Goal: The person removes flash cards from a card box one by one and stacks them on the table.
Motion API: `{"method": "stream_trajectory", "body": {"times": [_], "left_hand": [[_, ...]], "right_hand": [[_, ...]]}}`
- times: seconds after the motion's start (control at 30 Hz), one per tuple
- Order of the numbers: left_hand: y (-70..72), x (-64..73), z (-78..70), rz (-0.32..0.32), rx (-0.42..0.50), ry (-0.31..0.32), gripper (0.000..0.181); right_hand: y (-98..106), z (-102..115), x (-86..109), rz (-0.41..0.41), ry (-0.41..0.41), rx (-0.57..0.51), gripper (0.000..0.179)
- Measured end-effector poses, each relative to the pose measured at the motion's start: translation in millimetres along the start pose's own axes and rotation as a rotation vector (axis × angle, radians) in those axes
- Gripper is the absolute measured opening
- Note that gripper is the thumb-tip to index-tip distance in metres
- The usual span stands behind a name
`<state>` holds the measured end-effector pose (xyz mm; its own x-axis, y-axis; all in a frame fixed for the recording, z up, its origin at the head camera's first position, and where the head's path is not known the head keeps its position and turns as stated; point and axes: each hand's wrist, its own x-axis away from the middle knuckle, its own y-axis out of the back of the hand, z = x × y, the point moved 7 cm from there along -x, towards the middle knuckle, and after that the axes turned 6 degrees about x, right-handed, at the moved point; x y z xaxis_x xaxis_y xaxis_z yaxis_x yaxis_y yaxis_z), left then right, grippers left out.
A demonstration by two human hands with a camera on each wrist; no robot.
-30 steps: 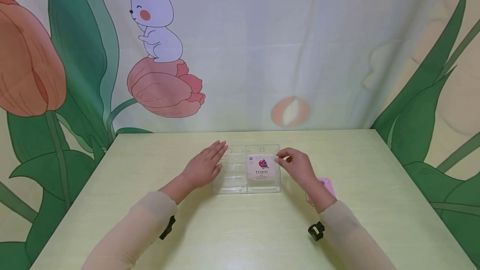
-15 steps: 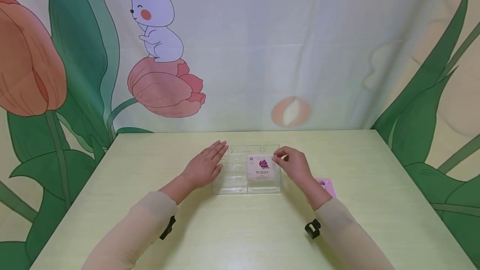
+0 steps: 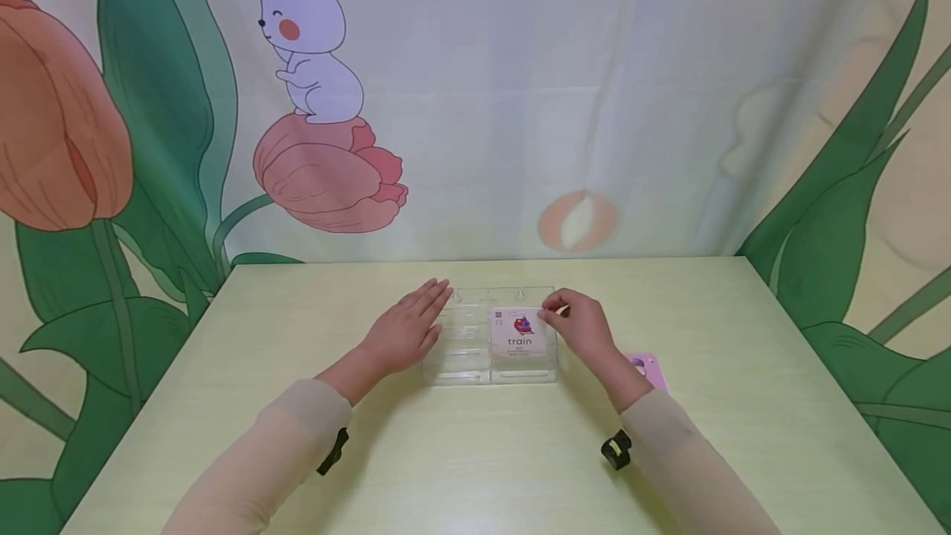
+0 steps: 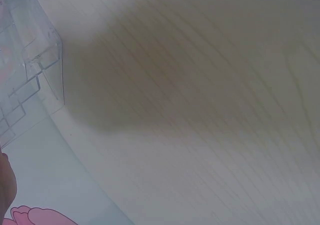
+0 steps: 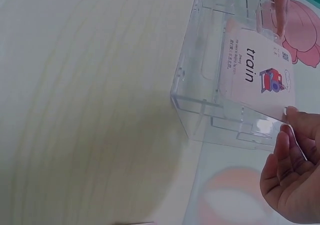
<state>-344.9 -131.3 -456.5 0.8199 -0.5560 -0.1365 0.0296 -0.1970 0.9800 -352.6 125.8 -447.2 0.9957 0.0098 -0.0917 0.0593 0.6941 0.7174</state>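
Observation:
A white flashcard (image 3: 518, 347) with a red train picture and the word "train" sits in the right half of a clear plastic rack (image 3: 461, 366). My right hand (image 3: 583, 327) pinches the card's upper right corner between thumb and fingertips; the right wrist view shows the thumb (image 5: 300, 119) on the card's face. On the rack's left side my left hand (image 3: 401, 330) rests with its fingers straight and together. Only a bit of that hand (image 4: 7, 185) enters the left wrist view, beside the rack's stepped clear wall (image 4: 30, 87).
A pink flat object (image 3: 650, 368) lies right of the rack, partly hidden by the right forearm. Behind the pale wooden table (image 3: 475, 461) hangs a curtain (image 3: 475, 106) printed with a rabbit and tulips. Both wrists wear black camera mounts.
My right hand has shifted slightly left, still pinching the card's corner. The left hand and the rack stay nearly in place.

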Motion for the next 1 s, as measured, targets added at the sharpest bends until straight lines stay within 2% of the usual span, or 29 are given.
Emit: {"method": "stream_trajectory", "body": {"times": [0.3, 0.73, 1.0], "left_hand": [[2.6, 0.5, -1.6, 0.007, 0.0, -0.001, 0.063], [-1.8, 0.6, -1.2, 0.009, 0.006, -0.014, 0.064], [1.5, 0.7, -2.2, -0.001, 0.013, -0.009, 0.062]], "right_hand": [[0.8, 4.7, -3.2, -0.014, 0.026, 0.016, 0.009], [-2.1, 6.6, -3.5, -0.003, 0.015, 0.062, 0.009], [-1.1, 11.8, -2.3, -0.005, 0.024, 0.096, 0.009]]}}
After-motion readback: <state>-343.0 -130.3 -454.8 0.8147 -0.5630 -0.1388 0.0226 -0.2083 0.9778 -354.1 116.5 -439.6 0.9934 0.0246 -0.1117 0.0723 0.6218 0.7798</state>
